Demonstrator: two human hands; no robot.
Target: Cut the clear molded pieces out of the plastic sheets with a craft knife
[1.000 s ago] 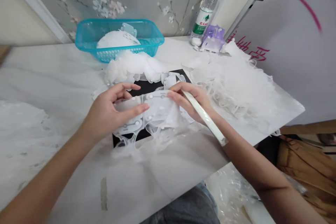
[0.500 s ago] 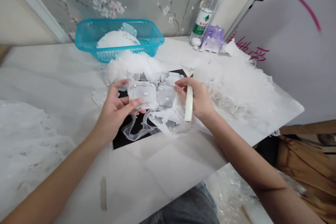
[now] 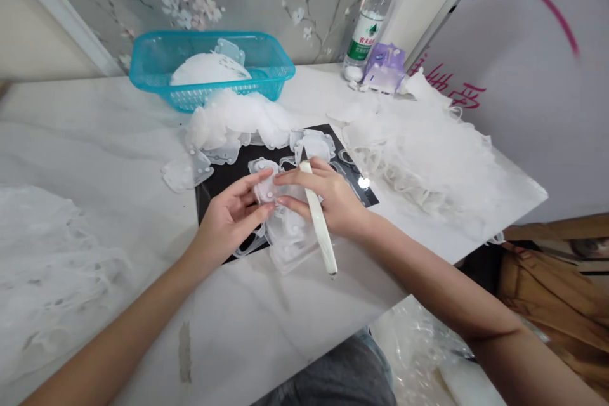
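Between the thumb and fingers of my left hand point(image 3: 233, 212) is a translucent plastic piece point(image 3: 264, 190) with small raised bumps. My right hand point(image 3: 333, 193) has a pale-handled knife point(image 3: 320, 225) tucked in it, the dark pointed blade facing away from me. Its thumb and fingertips also touch the right side of the translucent piece. Below both hands lie loose clear trimmings point(image 3: 290, 247), partly over a black mat point(image 3: 223, 184). More translucent pieces point(image 3: 316, 144) rest at the mat's far side.
A blue plastic basket point(image 3: 143, 76) with white pieces inside stands at the back. A fluffy white heap point(image 3: 242, 115) lies before it. White stringy scraps point(image 3: 428, 152) pile up at right, a translucent heap point(image 3: 52, 273) at left. A water bottle point(image 3: 368, 28) and purple packet point(image 3: 385, 66) stand behind.
Both hands have come together over the mat, the left moving right and the right moving left. The knife handle now slants toward me, and the held piece is turned.
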